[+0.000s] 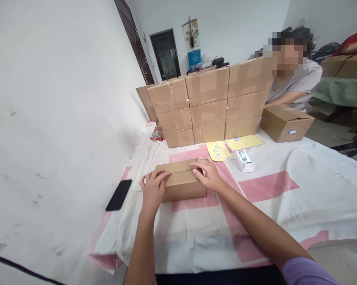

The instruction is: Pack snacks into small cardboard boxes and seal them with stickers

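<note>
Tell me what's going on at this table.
One person has their left grip and right grip at opposite ends of a cardboard box, both touching its top near the seam. The box rests on a cloth, in front of stacked boxes. Another person is at the right, behind a separate box. A phone lies to the left.

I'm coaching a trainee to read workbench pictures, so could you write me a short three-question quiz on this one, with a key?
1. True or false: the left hand and the right hand touch the same cardboard box.
2. Which thing lies to the left of the left hand? A) a white device; B) a black phone; C) a yellow sheet.
3. Fill in: the tablecloth is white with ____ patches.

Key: 1. True. 2. B. 3. Pink.
</note>
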